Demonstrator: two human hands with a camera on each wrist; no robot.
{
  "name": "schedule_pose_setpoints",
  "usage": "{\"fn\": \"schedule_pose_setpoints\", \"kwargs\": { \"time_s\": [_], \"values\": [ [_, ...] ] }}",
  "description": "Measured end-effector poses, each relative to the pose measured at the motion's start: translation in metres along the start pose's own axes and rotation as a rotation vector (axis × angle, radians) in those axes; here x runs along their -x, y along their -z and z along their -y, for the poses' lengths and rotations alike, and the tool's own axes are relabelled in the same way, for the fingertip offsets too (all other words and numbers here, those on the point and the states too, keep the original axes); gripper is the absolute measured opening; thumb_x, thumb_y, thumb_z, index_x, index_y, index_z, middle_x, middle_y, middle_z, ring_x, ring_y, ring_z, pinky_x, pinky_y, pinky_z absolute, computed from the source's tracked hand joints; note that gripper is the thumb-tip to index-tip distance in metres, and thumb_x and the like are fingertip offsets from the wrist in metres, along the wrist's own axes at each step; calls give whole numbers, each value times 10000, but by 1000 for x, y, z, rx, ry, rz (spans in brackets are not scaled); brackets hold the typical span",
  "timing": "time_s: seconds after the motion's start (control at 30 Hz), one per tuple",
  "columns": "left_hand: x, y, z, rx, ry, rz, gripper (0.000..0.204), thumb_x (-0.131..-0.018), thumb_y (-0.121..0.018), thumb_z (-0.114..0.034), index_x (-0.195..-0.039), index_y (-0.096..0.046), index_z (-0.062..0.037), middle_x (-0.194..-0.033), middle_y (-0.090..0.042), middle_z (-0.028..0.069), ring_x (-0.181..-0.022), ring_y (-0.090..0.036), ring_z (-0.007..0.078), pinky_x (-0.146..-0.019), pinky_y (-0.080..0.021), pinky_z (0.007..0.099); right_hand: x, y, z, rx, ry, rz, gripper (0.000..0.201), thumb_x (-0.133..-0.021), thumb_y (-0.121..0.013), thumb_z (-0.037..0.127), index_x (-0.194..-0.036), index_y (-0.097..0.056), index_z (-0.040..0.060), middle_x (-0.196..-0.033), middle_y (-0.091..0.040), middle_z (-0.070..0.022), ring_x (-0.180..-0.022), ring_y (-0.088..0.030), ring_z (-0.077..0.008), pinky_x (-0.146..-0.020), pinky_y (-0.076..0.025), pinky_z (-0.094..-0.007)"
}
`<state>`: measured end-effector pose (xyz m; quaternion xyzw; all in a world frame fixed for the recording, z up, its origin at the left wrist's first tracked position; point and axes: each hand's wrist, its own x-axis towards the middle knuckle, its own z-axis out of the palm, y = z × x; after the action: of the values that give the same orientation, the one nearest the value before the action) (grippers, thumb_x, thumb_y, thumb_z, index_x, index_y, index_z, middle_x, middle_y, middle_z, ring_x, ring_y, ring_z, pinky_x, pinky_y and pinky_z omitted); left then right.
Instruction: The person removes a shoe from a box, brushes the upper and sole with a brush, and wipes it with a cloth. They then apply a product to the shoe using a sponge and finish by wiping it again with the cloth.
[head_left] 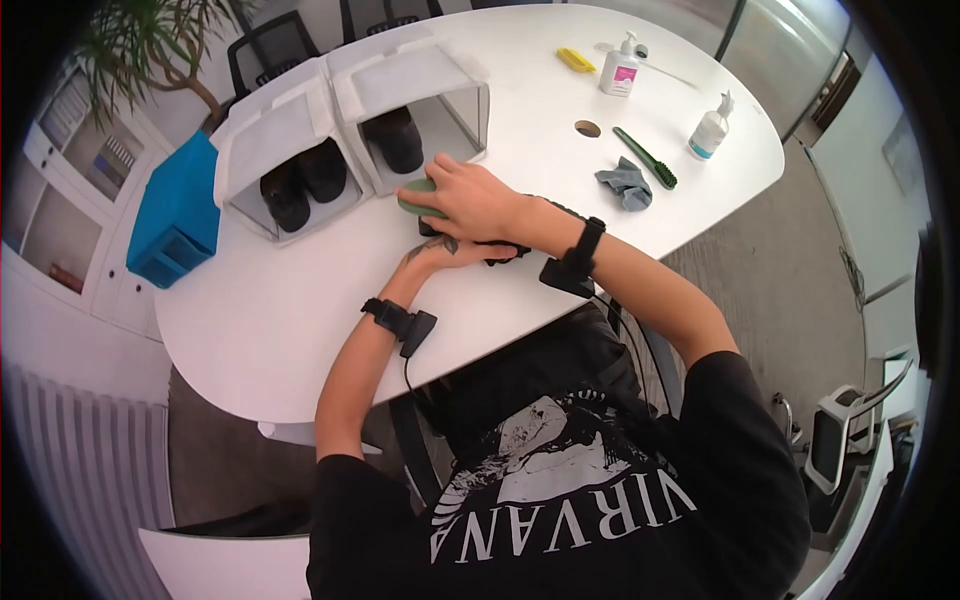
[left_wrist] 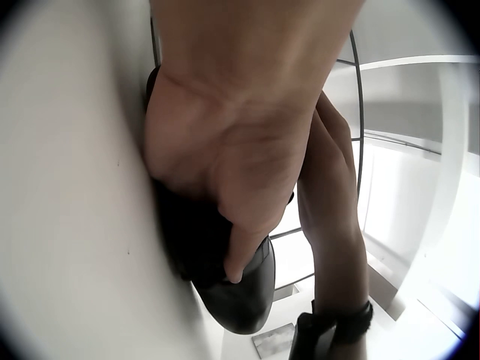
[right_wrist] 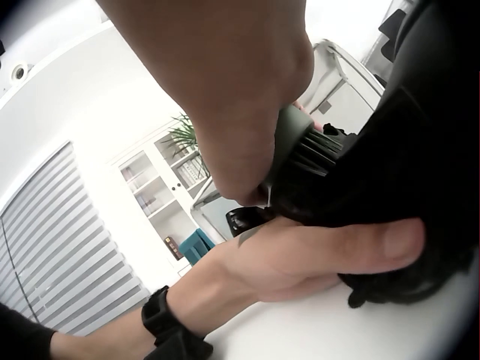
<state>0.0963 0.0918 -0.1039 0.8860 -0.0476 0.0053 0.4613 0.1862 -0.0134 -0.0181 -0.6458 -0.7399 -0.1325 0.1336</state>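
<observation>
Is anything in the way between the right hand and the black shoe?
Just the green brush, held in the right hand, its bristles facing the black shoe. I see nothing else between them; the left hand grips the shoe.

On the right of the white table (head_left: 255,345), a pump bottle (head_left: 619,76) with a pink label, a clear spray bottle (head_left: 709,134), a long-handled green brush (head_left: 645,158) and a crumpled grey cloth (head_left: 627,184). To the left, a blue box (head_left: 182,195), near a leafy plant (head_left: 140,45) and a glass-fronted cabinet (right_wrist: 165,180) with books (head_left: 108,165). Beyond the table's far edge, a black mesh-backed chair (head_left: 272,50).
</observation>
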Motion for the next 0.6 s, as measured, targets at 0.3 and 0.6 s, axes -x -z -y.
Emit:
{"fn": "schedule_pose_setpoints", "kwargs": {
  "time_s": [0.3, 0.6],
  "values": [
    [6, -2, -10, -4, 205, 93, 686, -852, -800, -700, -1229, -788, -126, -1045, -793, 82, -996, -728, 212, -864, -553, 364, 119, 67, 1, -28, -215, 91, 610, -1000, -695, 278, -1593, -560, 226, -1006, -555, -153, -978, -557, -315, -794, -540, -417],
    [1, -2, -3, -5, 224, 67, 784, -876, -830, -635, -1380, -695, -49, -1301, -739, 120, -1232, -649, 248, -1071, -510, 377, 6, -8, -7, 5, -75, -41, 565, -982, -707, 333, -1522, -611, 199, -1082, -601, -159, -1087, -590, -320, -844, -572, -409]
  ]
}}
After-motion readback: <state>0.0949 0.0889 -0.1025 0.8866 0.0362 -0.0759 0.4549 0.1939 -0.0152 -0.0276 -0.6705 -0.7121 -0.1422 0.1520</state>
